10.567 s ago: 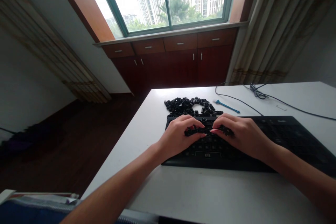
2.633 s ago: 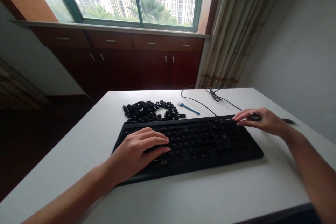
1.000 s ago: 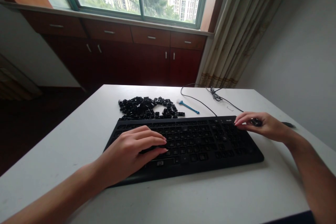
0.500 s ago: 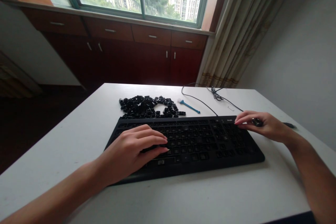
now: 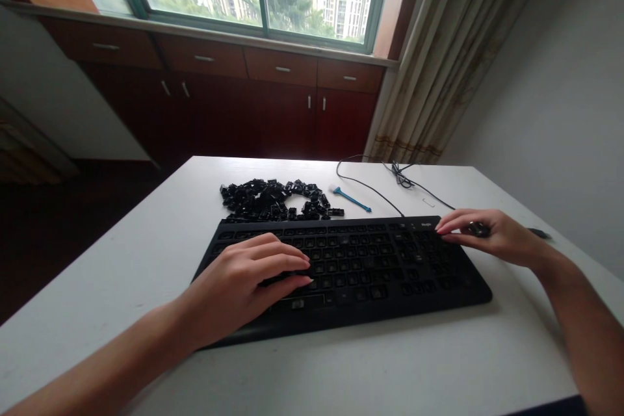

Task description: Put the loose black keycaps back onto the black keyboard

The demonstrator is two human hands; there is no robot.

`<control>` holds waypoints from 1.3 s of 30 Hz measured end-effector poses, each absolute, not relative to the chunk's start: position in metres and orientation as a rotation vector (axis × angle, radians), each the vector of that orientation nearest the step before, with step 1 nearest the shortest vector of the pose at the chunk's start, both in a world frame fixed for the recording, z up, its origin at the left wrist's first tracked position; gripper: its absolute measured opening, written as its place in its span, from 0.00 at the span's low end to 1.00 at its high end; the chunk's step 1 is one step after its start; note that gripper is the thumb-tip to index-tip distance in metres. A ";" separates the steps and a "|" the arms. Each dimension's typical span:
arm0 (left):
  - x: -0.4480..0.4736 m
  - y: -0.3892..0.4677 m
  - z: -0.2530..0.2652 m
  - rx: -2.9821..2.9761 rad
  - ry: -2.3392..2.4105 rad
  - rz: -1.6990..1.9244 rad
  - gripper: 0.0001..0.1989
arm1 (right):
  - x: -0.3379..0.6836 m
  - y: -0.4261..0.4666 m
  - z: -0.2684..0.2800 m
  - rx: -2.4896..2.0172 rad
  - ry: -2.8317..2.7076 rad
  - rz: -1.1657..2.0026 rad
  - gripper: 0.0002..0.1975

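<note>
A black keyboard [image 5: 370, 309] lies on the white table, most of its key places showing bare sockets without caps. My left hand [image 5: 263, 273] rests over its left half, fingers stretched out and thumb apart from them. At the top right corner my right hand [image 5: 492, 234] has thumb and fingertips pinched together on or just above the keys. A dark, shiny-ended object [image 5: 478, 229] shows within that hand's curl; its kind cannot be made out. Behind the keyboard's left part lies a heap of loose black keycaps [image 5: 258, 198].
A blue brush [image 5: 351, 199] with pale bristles lies behind the keyboard. The keyboard's black cable [image 5: 368, 184] runs back to a tied bundle [image 5: 400, 175]. A thin bent wire [image 5: 429, 202] lies near it. Past my right wrist is a dark object [image 5: 540, 233]. Cabinets [image 5: 219, 110] stand beyond the table.
Both hands keep nearly the same place on the keyboard. The shiny-ended object in my right hand has turned slightly. The view has shifted a little.
</note>
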State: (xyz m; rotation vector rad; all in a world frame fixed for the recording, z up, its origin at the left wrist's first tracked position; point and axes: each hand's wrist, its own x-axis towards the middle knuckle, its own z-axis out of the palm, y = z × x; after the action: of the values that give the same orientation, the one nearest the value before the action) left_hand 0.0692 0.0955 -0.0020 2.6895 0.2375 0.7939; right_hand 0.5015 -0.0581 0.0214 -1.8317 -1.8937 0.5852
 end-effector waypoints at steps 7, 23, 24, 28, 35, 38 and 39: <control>0.068 0.095 -0.002 2.674 0.247 0.775 0.10 | 0.510 -0.058 0.013 -1.817 -1.912 0.485 0.10; 0.069 0.095 -0.002 2.678 0.247 0.777 0.10 | 0.503 -0.059 0.020 -1.780 -2.005 0.422 0.11; 0.069 0.095 -0.002 2.680 0.247 0.776 0.10 | 0.503 -0.059 0.020 -1.782 -2.004 0.423 0.11; 0.069 0.096 -0.003 2.682 0.247 0.775 0.10 | 0.500 -0.060 0.022 -1.794 -1.982 0.453 0.11; 0.069 0.096 -0.003 2.687 0.250 0.771 0.10 | 0.501 -0.057 0.019 -1.805 -1.921 0.486 0.09; 0.069 0.096 -0.003 2.686 0.249 0.772 0.10 | 0.504 -0.055 0.015 -1.793 -1.883 0.498 0.09; 0.069 0.096 -0.003 2.686 0.249 0.770 0.10 | 0.506 -0.054 0.013 -1.795 -1.872 0.504 0.09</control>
State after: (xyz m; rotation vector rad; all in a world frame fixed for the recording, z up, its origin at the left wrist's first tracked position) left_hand 0.0687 0.0955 -0.0028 2.6862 0.2493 0.7704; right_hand 0.5056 -0.0544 0.0133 -1.7947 -1.8723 0.5037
